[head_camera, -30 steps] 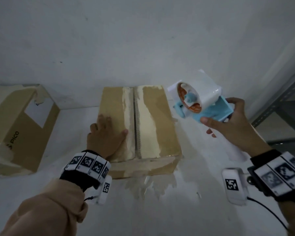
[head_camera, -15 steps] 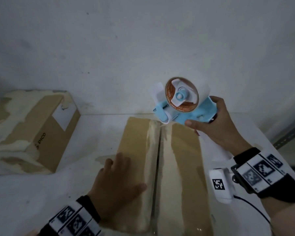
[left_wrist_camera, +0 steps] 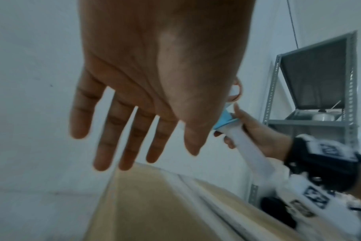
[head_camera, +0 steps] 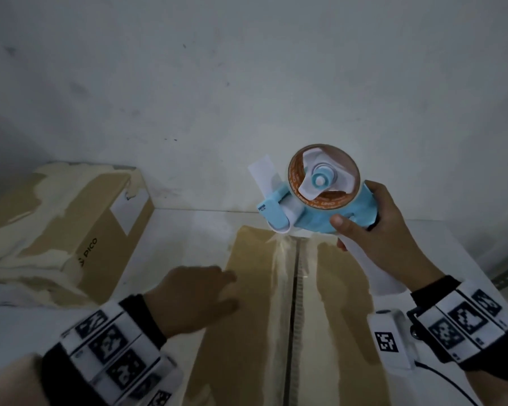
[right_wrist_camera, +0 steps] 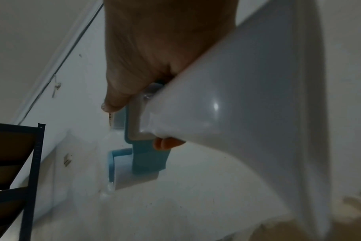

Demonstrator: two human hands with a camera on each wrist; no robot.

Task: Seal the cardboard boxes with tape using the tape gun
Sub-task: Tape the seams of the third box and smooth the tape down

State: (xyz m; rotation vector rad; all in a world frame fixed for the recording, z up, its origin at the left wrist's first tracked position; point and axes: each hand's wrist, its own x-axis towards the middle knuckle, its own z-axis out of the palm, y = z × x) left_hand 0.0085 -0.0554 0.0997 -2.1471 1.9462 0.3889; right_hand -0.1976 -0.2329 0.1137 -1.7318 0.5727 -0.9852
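A brown cardboard box (head_camera: 247,332) lies lengthwise before me, its two top flaps meeting at a centre seam (head_camera: 295,303) with torn paper along it. My right hand (head_camera: 376,238) grips the white handle of a blue tape gun (head_camera: 314,206) with a clear tape roll, its front end just above the box's far edge at the seam. In the right wrist view the tape gun (right_wrist_camera: 146,154) shows from behind the handle. My left hand (head_camera: 194,297) hovers over the box's left edge with straight fingers (left_wrist_camera: 122,130), holding nothing.
A second cardboard box (head_camera: 71,230) with torn tape and a white label stands at the left against the white wall. Both boxes sit on a white table (head_camera: 188,230). A grey metal shelf (left_wrist_camera: 319,97) stands to the right.
My view has moved closer over the box. The right hand has brought the tape gun from the box's right side to its far edge at the seam. The left hand has lifted off the flap.
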